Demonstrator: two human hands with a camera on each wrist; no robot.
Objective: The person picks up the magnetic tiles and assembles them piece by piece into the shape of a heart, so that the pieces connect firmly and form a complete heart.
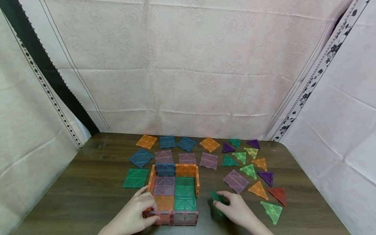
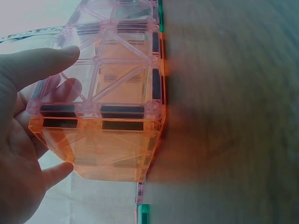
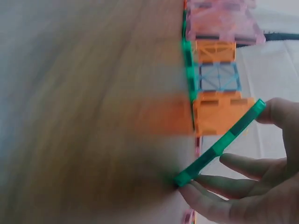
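Observation:
A low box of magnetic tiles [image 1: 185, 187] lies before me, its floor made of purple, orange and green squares. Its walls are blue and orange at the back, orange at the left, purple at the front. On the right side an orange wall [image 3: 222, 114] lines only the rear part. My left hand [image 1: 138, 209] grips the front left corner, thumb against the outer face of the purple front wall [image 2: 119, 70], fingers behind it. Right of the box, my right hand [image 1: 235, 209] pinches a green square tile [image 3: 219, 148], tilted on its edge close over the table.
Loose square tiles in orange, blue and purple lie behind the box, with a green square [image 1: 135, 178] at its left. On the right are a purple square [image 1: 236, 180] and several triangles, among them a red one [image 1: 277, 195]. White cloth [image 1: 188, 65] surrounds the dark table [image 1: 88, 189].

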